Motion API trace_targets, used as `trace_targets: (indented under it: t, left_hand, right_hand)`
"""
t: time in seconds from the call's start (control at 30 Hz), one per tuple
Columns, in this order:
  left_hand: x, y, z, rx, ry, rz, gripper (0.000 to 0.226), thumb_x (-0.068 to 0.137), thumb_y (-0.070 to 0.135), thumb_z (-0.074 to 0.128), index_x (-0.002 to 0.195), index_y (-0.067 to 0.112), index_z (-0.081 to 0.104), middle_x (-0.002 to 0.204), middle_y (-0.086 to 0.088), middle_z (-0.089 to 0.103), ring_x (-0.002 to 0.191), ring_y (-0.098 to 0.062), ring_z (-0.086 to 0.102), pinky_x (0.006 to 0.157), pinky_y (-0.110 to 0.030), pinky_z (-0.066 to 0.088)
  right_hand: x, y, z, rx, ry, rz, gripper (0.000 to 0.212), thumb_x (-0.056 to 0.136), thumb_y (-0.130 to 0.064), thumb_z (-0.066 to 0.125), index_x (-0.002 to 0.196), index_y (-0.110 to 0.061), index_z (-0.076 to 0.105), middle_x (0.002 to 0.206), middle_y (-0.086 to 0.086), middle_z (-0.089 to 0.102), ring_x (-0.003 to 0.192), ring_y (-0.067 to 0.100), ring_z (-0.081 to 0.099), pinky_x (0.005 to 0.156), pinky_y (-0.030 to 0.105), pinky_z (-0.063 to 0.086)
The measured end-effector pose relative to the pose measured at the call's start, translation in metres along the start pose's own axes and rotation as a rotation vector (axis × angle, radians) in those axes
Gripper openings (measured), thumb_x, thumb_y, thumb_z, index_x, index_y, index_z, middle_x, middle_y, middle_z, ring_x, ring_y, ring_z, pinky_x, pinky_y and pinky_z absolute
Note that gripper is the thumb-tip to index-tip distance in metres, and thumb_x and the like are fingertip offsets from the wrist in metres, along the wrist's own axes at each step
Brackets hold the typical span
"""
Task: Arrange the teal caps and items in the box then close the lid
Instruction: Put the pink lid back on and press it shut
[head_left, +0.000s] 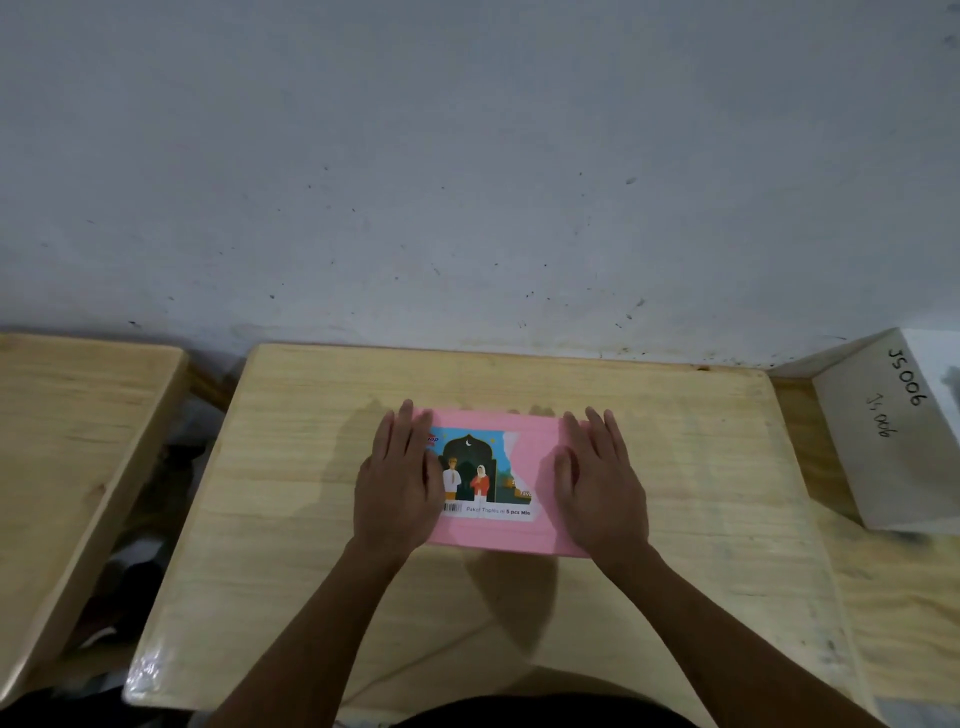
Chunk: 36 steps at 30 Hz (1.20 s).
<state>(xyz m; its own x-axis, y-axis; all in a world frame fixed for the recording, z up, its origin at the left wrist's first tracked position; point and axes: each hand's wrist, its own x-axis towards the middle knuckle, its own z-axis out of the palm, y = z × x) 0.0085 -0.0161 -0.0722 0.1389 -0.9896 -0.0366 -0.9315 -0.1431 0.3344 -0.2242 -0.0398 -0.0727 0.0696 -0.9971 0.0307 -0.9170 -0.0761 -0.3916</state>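
A pink box (530, 525) lies in the middle of the wooden table (675, 467) with its lid down. A torn picture label (480, 475) covers the left part of the lid. My left hand (400, 483) rests flat on the lid's left side, fingers together and pointing away from me. My right hand (597, 483) rests flat on the lid's right side in the same way. No teal caps or other items are visible; whatever is inside the box is hidden.
A white box (893, 441) with handwritten marks stands at the table's right edge. A second wooden table (67, 441) stands to the left across a gap with dark clutter below. A grey wall (467, 182) rises behind both tables.
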Motion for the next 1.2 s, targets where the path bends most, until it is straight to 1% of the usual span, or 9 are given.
trace_targets:
  t: [0.23, 0.4, 0.47, 0.53, 0.63, 0.7, 0.83, 0.97, 1.2]
  left_hand:
    - [-0.003, -0.003, 0.004, -0.103, 0.065, -0.012, 0.050, 0.093, 0.033, 0.035, 0.142, 0.024, 0.038, 0.157, 0.002, 0.030, 0.146, -0.022, 0.025, 0.089, -0.043, 0.055]
    - [-0.010, 0.002, -0.001, -0.292, 0.200, -0.152, 0.045, 0.096, 0.033, 0.036, 0.140, 0.021, 0.042, 0.151, 0.001, 0.040, 0.132, -0.018, 0.047, 0.088, -0.038, 0.052]
    - [-0.013, 0.000, 0.001, -0.407, 0.244, -0.343, 0.038, 0.097, 0.033, 0.039, 0.132, 0.020, 0.049, 0.136, -0.003, 0.055, 0.119, -0.024, 0.056, 0.087, -0.039, 0.049]
    - [-0.014, -0.003, 0.002, -0.500, 0.232, -0.534, 0.037, 0.096, 0.043, 0.037, 0.105, 0.018, 0.064, 0.103, -0.009, 0.069, 0.097, -0.032, 0.064, 0.080, -0.040, 0.052]
    - [-0.011, -0.003, 0.001, -0.542, 0.163, -0.615, 0.047, 0.097, 0.043, 0.036, 0.069, 0.013, 0.060, 0.070, -0.007, 0.062, 0.076, -0.033, 0.062, 0.067, -0.036, 0.048]
    - [-0.002, -0.001, -0.002, -0.534, 0.171, -0.620, 0.046, 0.097, 0.040, 0.038, 0.066, 0.013, 0.058, 0.071, -0.011, 0.061, 0.077, -0.035, 0.060, 0.066, -0.034, 0.042]
    - [0.027, 0.008, -0.010, -0.547, 0.181, -0.591, 0.044, 0.098, 0.037, 0.040, 0.064, 0.013, 0.054, 0.072, -0.012, 0.059, 0.074, -0.032, 0.054, 0.067, -0.033, 0.038]
    - [0.066, 0.015, -0.007, -0.574, 0.132, -0.563, 0.049, 0.097, 0.040, 0.038, 0.072, 0.006, 0.063, 0.079, -0.013, 0.067, 0.079, -0.034, 0.061, 0.072, -0.038, 0.049]
    - [0.115, 0.018, 0.003, -0.542, 0.044, -0.536, 0.051, 0.096, 0.042, 0.036, 0.078, 0.007, 0.069, 0.083, -0.015, 0.069, 0.083, -0.034, 0.063, 0.073, -0.037, 0.050]
  right_hand:
    - [-0.001, 0.001, -0.003, 0.141, 0.060, 0.045, 0.045, 0.096, -0.033, 0.041, 0.138, -0.021, 0.050, 0.153, 0.001, 0.040, 0.146, 0.016, 0.024, 0.098, 0.043, 0.046]
    - [-0.002, 0.006, -0.008, 0.416, 0.121, 0.275, 0.044, 0.098, -0.028, 0.045, 0.141, -0.018, 0.045, 0.153, -0.001, 0.036, 0.139, 0.017, 0.037, 0.104, 0.040, 0.039]
    - [-0.006, 0.011, -0.014, 0.656, 0.129, 0.421, 0.046, 0.098, -0.027, 0.050, 0.143, -0.020, 0.040, 0.152, 0.002, 0.038, 0.136, 0.020, 0.041, 0.107, 0.042, 0.040]
    - [-0.016, 0.014, -0.021, 0.907, 0.063, 0.563, 0.042, 0.098, -0.028, 0.051, 0.140, -0.026, 0.045, 0.146, 0.002, 0.045, 0.128, 0.020, 0.049, 0.104, 0.044, 0.044]
    - [-0.028, 0.012, -0.027, 1.067, -0.076, 0.589, 0.023, 0.099, -0.026, 0.048, 0.110, -0.040, 0.063, 0.116, -0.007, 0.065, 0.103, 0.013, 0.059, 0.085, 0.037, 0.051]
    - [-0.024, 0.010, -0.026, 1.117, -0.060, 0.604, 0.025, 0.098, -0.023, 0.049, 0.103, -0.041, 0.066, 0.108, -0.013, 0.067, 0.101, 0.013, 0.060, 0.082, 0.035, 0.050]
    - [0.005, 0.014, -0.030, 1.162, -0.044, 0.610, 0.026, 0.097, -0.020, 0.050, 0.104, -0.036, 0.069, 0.108, -0.009, 0.069, 0.104, 0.019, 0.061, 0.085, 0.038, 0.051]
    - [0.051, 0.023, -0.037, 1.211, -0.033, 0.651, 0.028, 0.094, -0.019, 0.055, 0.100, -0.042, 0.070, 0.114, -0.009, 0.068, 0.111, 0.022, 0.061, 0.096, 0.048, 0.050]
    - [0.095, 0.039, -0.028, 1.191, -0.033, 0.690, 0.030, 0.090, -0.020, 0.055, 0.103, -0.042, 0.071, 0.115, -0.008, 0.069, 0.111, 0.024, 0.061, 0.095, 0.051, 0.051]
